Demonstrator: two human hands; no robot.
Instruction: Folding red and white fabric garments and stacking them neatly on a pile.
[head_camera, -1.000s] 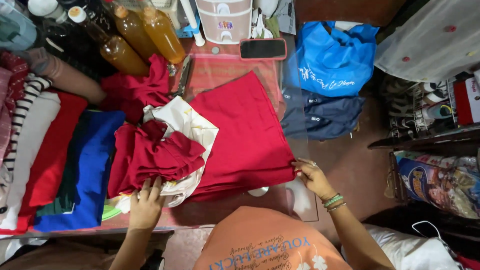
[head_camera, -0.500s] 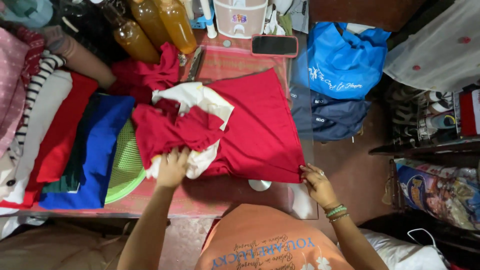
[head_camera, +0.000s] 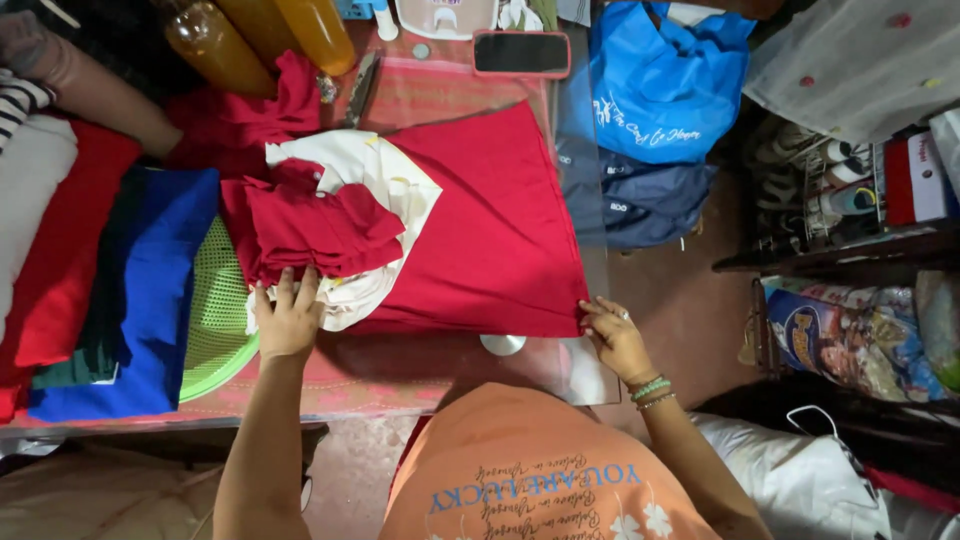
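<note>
Red cloth (head_camera: 480, 230) spread flat on table (head_camera: 400, 370), near corner pinched in right hand (head_camera: 617, 338) fingers, left hand (head_camera: 287, 318) open, flat on crumpled pile (head_camera: 320, 235).

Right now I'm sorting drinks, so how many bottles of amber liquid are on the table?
3 show, all at the table's far edge, cut off by the frame: a darker one on the left, a partly hidden middle one, and an orange one on the right. More may lie beyond view.

Bottles (head_camera: 265, 40) cut off at top
</note>
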